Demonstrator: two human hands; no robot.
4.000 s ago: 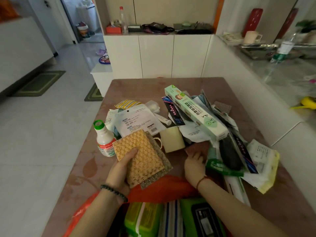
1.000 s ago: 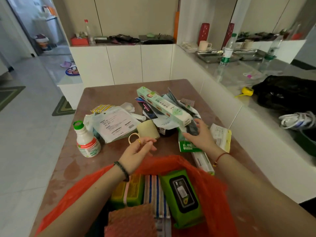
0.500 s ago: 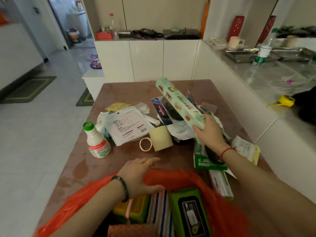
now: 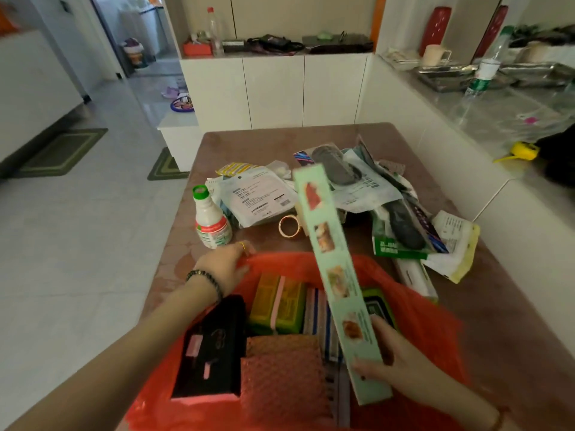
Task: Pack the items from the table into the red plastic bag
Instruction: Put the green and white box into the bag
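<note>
The red plastic bag (image 4: 426, 309) lies open at the near edge of the brown table (image 4: 314, 135). Inside it I see a black box (image 4: 214, 346), a green pack (image 4: 277, 303), a scouring pad (image 4: 280, 374) and striped cloth. My left hand (image 4: 225, 265) grips the bag's far-left rim. My right hand (image 4: 395, 365) holds the near end of a long pale green box (image 4: 329, 259), tilted over the bag's mouth. On the table remain a white bottle with a green cap (image 4: 210, 220), a white pouch (image 4: 258, 197), a tape roll (image 4: 289, 227) and a heap of packets (image 4: 401, 209).
A white wall ledge (image 4: 466, 169) runs along the table's right side. White cabinets (image 4: 273, 88) stand behind the table, with clutter on top. Tiled floor with green mats (image 4: 62, 150) lies to the left.
My right hand has carried the long green box from the heap toward me, over the bag. My left hand has shifted onto the bag's rim. The scouring pad from four seconds ago lies in the bag.
</note>
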